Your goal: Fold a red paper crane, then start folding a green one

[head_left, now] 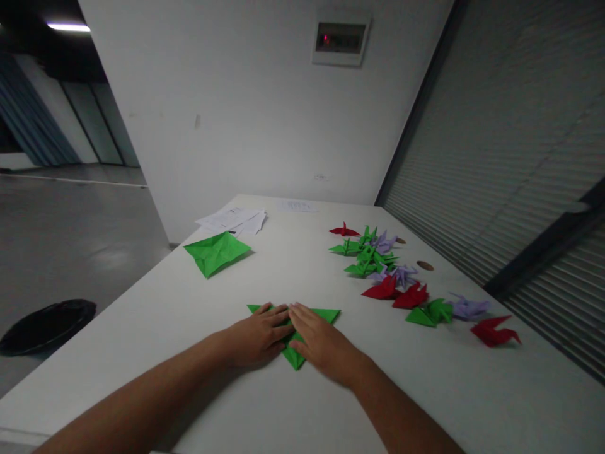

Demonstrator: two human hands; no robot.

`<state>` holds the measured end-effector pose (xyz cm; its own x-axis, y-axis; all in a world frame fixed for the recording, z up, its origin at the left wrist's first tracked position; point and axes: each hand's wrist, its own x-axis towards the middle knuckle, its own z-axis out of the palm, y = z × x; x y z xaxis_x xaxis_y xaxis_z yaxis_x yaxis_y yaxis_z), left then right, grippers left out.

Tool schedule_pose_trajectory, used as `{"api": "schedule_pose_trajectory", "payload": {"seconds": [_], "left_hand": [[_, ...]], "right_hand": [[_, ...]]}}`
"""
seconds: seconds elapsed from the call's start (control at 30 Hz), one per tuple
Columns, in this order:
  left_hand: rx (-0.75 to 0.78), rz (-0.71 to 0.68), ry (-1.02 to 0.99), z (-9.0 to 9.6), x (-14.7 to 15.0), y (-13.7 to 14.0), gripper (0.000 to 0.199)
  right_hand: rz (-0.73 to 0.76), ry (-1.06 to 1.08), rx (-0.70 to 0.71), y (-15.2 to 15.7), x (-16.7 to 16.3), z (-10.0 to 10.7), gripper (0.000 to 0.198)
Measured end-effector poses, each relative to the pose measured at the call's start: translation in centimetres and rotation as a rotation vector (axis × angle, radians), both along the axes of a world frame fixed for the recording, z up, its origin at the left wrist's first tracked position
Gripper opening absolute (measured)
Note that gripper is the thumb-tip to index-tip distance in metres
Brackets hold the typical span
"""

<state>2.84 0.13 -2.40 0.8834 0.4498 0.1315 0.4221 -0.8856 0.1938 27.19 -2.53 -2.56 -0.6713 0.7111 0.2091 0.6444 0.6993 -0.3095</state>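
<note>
A sheet of green origami paper (295, 359), folded into a triangle, lies on the white table with one corner pointing toward me. My left hand (262, 334) rests flat on its left part, fingers stretched out. On the right part lies my right hand (319, 337), also flat, its fingertips meeting those of the left near the paper's far edge. Between and beside the hands, the paper's two side corners and its near corner show; the middle is mostly covered.
A creased green sheet (217, 252) lies at the table's left edge, before some printed papers (231, 219). Along the right side sit several folded paper cranes, among them a red crane (495, 331) and a purple crane (469, 306). A black-lined bin (47, 328) stands left of the table.
</note>
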Motion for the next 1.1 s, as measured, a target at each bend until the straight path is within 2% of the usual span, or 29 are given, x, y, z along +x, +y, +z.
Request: {"api": "schedule_pose_trajectory", "payload": {"seconds": [0.13,0.33,0.7,0.93,1.1], "left_hand": [[0.016,-0.003,0.034,-0.1,0.1,0.0,0.061],[0.013,-0.005,0.046,-0.1,0.1,0.1,0.062],[-0.023,0.013,0.029,-0.4,-1.5,0.9,0.059],[-0.045,0.046,0.058,-0.6,-2.5,1.6,0.069],[-0.025,0.084,0.036,-1.6,-3.6,2.6,0.074]], "right_hand": [[-0.001,-0.069,-0.073,-0.5,-0.9,-0.5,0.08],[-0.071,-0.128,-0.155,-0.8,-1.0,0.3,0.09],[-0.119,-0.118,-0.134,-0.3,0.6,-0.4,0.089],[-0.209,-0.135,-0.121,0.5,2.2,-1.1,0.089],[-0.249,-0.142,-0.114,1.2,3.5,-1.8,0.088]]}}
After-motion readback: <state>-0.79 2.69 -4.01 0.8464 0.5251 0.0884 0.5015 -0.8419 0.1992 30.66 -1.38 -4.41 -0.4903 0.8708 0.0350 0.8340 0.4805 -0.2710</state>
